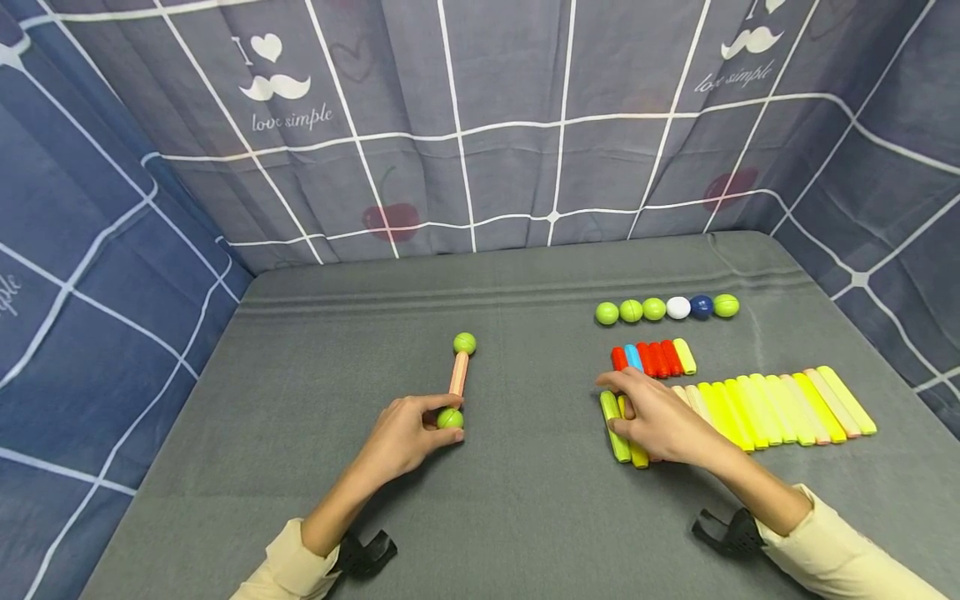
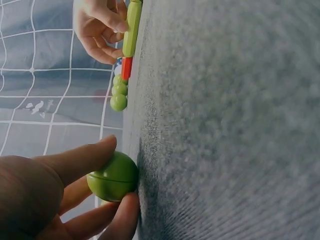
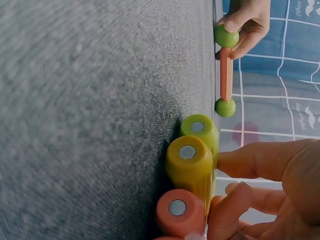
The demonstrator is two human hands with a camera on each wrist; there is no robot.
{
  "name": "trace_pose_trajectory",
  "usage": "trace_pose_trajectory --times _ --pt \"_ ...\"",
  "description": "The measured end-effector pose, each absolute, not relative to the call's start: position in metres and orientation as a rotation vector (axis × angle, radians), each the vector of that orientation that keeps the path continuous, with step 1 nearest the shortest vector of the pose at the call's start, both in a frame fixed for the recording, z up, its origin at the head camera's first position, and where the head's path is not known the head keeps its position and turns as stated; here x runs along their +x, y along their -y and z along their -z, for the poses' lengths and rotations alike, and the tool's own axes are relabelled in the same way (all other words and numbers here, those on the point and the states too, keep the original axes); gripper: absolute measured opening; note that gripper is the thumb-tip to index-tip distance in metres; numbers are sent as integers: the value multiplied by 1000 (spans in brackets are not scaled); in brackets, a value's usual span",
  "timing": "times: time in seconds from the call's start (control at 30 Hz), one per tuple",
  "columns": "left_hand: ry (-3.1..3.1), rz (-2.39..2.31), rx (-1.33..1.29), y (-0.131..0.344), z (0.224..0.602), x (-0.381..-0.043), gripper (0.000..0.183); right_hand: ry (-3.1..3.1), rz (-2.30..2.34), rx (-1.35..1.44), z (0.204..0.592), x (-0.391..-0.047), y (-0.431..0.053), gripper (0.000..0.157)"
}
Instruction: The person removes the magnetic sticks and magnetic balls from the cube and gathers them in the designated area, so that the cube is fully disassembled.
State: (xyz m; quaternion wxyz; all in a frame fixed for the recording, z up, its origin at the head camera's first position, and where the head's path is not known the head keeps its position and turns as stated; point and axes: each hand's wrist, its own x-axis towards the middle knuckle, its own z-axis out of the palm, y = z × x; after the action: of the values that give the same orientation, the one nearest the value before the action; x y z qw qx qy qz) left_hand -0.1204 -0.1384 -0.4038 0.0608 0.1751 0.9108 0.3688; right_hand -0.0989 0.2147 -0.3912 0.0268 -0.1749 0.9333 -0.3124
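Note:
My left hand pinches a green ball between thumb and fingers, low over the cloth. That ball sits at the near end of a pink stick. A second green ball stands at the stick's far end. My right hand hovers over the left part of a row of long rods, thumb and index finger apart. Its fingertips are right beside a yellow-green rod and a yellow rod. A pink rod with a metal disc in its end lies nearby.
Behind the right hand lie short red rods, a blue one and a yellow one. Farther back is a line of balls: several green, one white, one dark blue. Checked curtains border the grey cloth.

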Motion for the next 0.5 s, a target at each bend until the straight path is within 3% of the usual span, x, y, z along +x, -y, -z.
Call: trace_pose_trajectory --times 0.5 --pt "-2577 -1173 613 130 398 -112 29 -2884 1078 -601 383 -93 -200 38"
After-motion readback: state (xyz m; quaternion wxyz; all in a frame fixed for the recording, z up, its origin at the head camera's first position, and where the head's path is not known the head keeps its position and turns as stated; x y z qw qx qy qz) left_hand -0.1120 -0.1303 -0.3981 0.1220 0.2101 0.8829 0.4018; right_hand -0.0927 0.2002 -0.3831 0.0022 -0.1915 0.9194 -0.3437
